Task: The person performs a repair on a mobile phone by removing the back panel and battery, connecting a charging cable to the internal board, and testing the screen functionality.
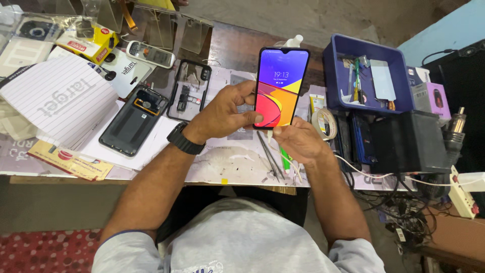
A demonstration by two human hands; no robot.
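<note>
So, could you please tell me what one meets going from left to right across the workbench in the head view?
Lined paper → dark phone back cover → left hand → lit phone → tape roll → blue tray → white power strip.

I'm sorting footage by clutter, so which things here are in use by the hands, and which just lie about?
In use: lit smartphone, held by left hand and right hand; white cable at its base.

Lying about: back cover, phone frame, tweezers, tape roll, blue tray.
</note>
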